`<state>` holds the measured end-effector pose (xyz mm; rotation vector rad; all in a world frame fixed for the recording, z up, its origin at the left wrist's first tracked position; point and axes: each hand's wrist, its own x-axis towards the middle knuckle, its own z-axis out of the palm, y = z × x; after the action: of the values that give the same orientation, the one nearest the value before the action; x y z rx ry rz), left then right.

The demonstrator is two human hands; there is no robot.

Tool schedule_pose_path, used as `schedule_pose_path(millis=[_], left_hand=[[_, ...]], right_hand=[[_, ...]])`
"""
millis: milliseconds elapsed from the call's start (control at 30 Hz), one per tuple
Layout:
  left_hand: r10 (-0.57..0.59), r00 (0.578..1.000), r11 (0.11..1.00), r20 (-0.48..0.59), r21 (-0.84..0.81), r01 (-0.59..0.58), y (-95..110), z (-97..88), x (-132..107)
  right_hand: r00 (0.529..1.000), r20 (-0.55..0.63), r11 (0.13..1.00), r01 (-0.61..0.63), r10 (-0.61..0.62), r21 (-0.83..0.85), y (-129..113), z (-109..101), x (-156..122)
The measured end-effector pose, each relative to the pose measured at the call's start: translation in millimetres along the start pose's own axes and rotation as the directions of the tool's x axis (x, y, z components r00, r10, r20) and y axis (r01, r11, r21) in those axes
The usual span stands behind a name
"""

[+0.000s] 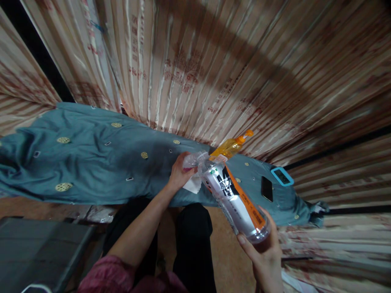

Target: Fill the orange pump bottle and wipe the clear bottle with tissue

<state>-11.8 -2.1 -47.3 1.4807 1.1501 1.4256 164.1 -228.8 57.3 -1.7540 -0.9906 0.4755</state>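
Note:
My right hand (264, 248) is wrapped round the base of a large plastic drink bottle (233, 199) with a silver and orange label. The bottle is tilted, its upper end pointing up and left. At that end, my left hand (180, 171) is closed on a clear plastic piece (195, 158) resembling a bottle top. Whether this piece is joined to the bottle, I cannot tell. Below my left hand a white sheet of paper (193, 185) lies on the cloth. Just behind the bottle is a pump bottle (227, 148) of yellow-orange liquid.
A green patterned cloth (100, 162) covers the long narrow surface before me. To the right lie a dark phone (266, 188) and a blue-framed digital clock (282, 176). Pleated curtains (189, 73) hang close behind. A grey box-like object (42, 244) is at lower left.

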Motion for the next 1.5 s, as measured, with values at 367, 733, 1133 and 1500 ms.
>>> schedule_pose_path(millis=[367, 733, 1133, 1500], left_hand=[[-0.005, 1.000, 1.000, 0.011, -0.014, 0.005, -1, -1.0, -1], [-0.009, 1.000, 1.000, 0.007, 0.000, 0.009, 3, -1.7, -1], [0.003, 1.000, 1.000, 0.014, -0.007, -0.003, -2, -0.9, -1], [0.011, 1.000, 1.000, 0.006, 0.000, -0.011, -4, -0.1, -1]], right_hand=[[0.999, 0.027, 0.999, 0.045, -0.045, 0.001, 28, -11, 8], [0.999, 0.009, 0.999, 0.037, -0.037, 0.030, 20, -7, 6], [1.000, -0.001, 0.999, 0.025, -0.025, 0.023, 20, -6, 5], [0.999, 0.030, 0.999, 0.018, -0.019, 0.029, 31, -12, 8]])
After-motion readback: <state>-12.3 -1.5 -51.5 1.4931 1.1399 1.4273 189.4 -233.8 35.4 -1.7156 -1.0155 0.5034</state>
